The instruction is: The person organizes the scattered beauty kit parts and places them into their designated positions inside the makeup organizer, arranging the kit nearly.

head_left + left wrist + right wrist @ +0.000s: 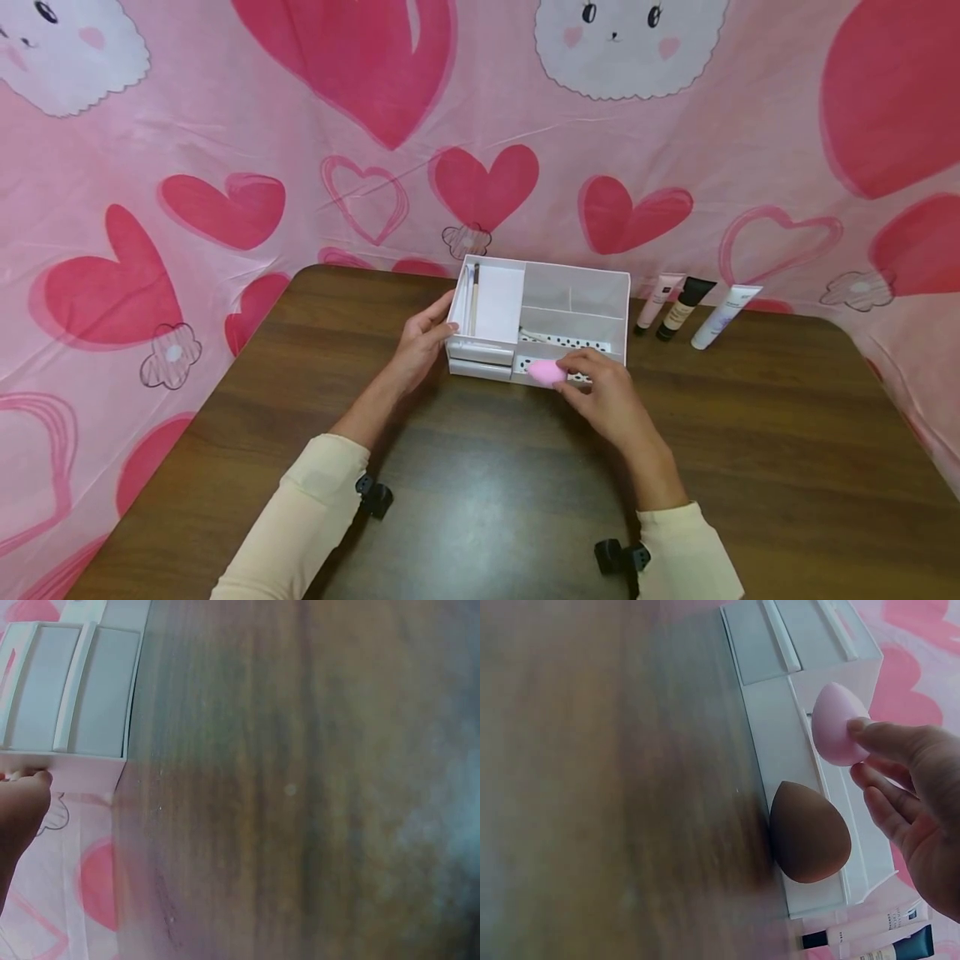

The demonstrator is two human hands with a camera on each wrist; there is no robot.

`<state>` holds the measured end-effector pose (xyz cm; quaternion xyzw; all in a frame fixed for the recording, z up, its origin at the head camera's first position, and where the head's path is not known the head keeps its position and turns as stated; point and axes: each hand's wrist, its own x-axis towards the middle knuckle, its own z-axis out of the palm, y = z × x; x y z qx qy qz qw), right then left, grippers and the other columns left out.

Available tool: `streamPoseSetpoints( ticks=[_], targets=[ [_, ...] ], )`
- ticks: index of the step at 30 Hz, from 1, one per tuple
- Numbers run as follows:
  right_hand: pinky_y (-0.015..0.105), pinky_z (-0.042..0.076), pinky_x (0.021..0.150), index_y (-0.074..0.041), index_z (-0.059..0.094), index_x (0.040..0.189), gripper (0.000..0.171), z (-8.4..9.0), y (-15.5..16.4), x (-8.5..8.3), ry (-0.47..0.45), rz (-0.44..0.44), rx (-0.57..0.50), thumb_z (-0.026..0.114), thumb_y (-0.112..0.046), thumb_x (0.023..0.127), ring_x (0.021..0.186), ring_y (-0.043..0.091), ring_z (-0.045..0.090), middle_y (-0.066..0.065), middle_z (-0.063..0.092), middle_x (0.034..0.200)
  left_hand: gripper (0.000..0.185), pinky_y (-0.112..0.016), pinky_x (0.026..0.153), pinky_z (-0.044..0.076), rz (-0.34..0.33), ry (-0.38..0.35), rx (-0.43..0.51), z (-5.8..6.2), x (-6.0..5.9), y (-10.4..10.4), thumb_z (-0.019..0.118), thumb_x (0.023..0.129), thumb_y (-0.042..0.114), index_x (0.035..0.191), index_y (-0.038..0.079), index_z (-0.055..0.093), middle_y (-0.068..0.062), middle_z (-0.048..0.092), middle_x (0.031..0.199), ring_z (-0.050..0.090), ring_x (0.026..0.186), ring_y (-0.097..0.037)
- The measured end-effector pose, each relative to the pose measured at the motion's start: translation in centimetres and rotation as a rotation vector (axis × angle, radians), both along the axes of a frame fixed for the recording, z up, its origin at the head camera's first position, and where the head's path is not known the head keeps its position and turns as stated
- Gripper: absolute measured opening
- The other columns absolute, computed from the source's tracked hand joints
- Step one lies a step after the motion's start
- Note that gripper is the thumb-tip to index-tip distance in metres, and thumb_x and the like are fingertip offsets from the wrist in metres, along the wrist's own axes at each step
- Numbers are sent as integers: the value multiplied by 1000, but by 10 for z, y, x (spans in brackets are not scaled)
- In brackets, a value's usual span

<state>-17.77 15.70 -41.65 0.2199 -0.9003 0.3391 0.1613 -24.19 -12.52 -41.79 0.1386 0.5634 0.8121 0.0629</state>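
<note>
Pink sponge (838, 720), egg-shaped, sat pinched between the thumb and fingertips of the right hand (609, 400), held at the front edge of the white organizer (577, 292), over its right front part. In the right wrist view the thumb lay across the sponge's lower side, the other fingers were loosely curled beneath it, and the pointed end of the sponge aimed away from the palm.

A second sponge, brown (808, 831) and the same shape, lay against the organizer's front wall just beside the pink one; whether it rested on the table or in an open drawer could not be told. A white strip with black dots (564, 341) lay in the front compartment behind the fingers.

The left hand (422, 342) gripped the organizer's left end, its fingers curled round the rim there; the left wrist view showed only a fingertip against the white wall. A white pad (498, 302) and a thin brush (474, 296) lay in the left compartment next to that hand.

The organizer stood near the back edge of a dark wooden table (480, 500). Three tubes (693, 308) lay side by side on the table to the right of it, well apart from both hands. A pink cloth with hearts (480, 125) hung behind and around the table.
</note>
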Motion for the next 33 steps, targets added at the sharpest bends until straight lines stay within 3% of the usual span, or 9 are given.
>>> streamPoseSetpoints(
  ticks=[13, 33],
  targets=[
    [46, 55, 85, -2, 73, 110, 32, 3, -1, -16, -116, -64, 5, 78, -12, 81, 97, 29, 65, 13, 71, 108, 62, -8, 99, 41, 0, 13, -1, 0, 0, 2, 38, 93, -11, 152, -7, 20, -19, 20, 163, 21, 147, -27],
    [45, 55, 79, 1, 73, 105, 27, -14, -5, -22, -77, -51, -3, 77, -8, 80, 88, 28, 66, 15, 73, 102, 62, -9, 99, 42, -12, 12, 0, -3, -1, 0, 38, 93, -11, 152, -7, 19, -18, 19, 163, 22, 145, -26]
  ],
)
